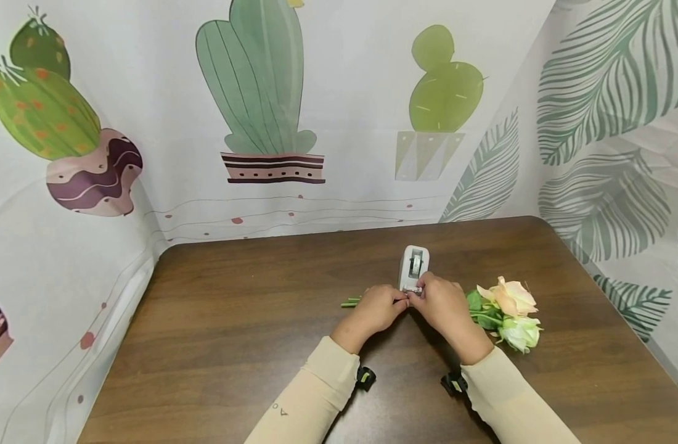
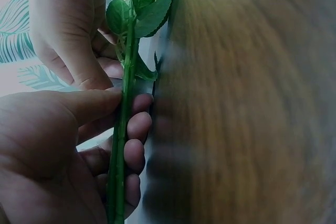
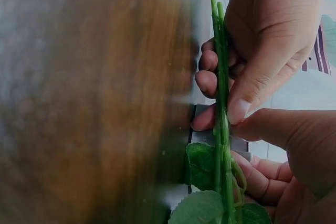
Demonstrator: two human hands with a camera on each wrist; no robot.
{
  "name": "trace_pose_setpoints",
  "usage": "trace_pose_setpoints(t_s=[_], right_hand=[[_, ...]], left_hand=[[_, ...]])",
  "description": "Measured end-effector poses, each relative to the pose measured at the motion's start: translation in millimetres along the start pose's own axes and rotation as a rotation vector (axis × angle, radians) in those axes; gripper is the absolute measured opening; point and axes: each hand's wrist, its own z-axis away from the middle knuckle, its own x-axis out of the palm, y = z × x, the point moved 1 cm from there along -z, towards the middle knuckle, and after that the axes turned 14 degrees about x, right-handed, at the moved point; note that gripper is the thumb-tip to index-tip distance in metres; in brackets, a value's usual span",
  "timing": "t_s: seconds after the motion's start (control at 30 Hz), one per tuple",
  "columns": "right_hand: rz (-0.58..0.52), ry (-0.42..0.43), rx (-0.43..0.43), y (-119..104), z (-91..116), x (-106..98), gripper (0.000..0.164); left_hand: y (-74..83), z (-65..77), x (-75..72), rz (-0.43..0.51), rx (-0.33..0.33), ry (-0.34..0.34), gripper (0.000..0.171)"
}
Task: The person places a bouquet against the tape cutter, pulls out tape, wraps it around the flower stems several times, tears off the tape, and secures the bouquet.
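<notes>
Two roses lie side by side, one peach (image 1: 513,298) and one pale green-white (image 1: 521,333), with their blooms to the right of my hands. My left hand (image 1: 376,306) grips their green stems (image 2: 124,129), thumb on one side and fingers curled behind. Close against it, my right hand (image 1: 441,302) pinches the stems nearer the leaves (image 3: 198,208), its thumb tip meeting the left thumb. A shiny patch shows on the stems there. Just beyond both hands stands a white tape dispenser (image 1: 415,265), its front end partly hidden by the fingers.
The brown wooden table (image 1: 233,345) reaches out on all sides of the hands. Behind it hangs a white cloth (image 1: 361,123) printed with cacti and leaves. The cut stem ends stick out left of the left hand.
</notes>
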Motion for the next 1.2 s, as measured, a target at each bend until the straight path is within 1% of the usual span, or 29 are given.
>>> trace_pose_setpoints(t_s=[0.3,0.53,0.97,1.2], right_hand=[[-0.001,0.012,-0.004,0.1,0.2,0.4,0.027],[0.004,0.027,-0.025,1.1,0.3,0.8,0.027],[0.001,-0.002,-0.036,1.6,-0.9,0.2,0.027],[0.0,-0.002,-0.04,2.2,-0.7,0.5,0.026]], left_hand=[[-1.7,-0.6,1.2,0.01,0.013,0.013,0.022],[-1.7,-0.9,0.6,0.016,0.012,0.005,0.022],[-1.6,-0.7,0.5,0.038,0.005,0.009,0.022],[-1.8,-0.6,1.0,0.03,0.009,0.007,0.022]])
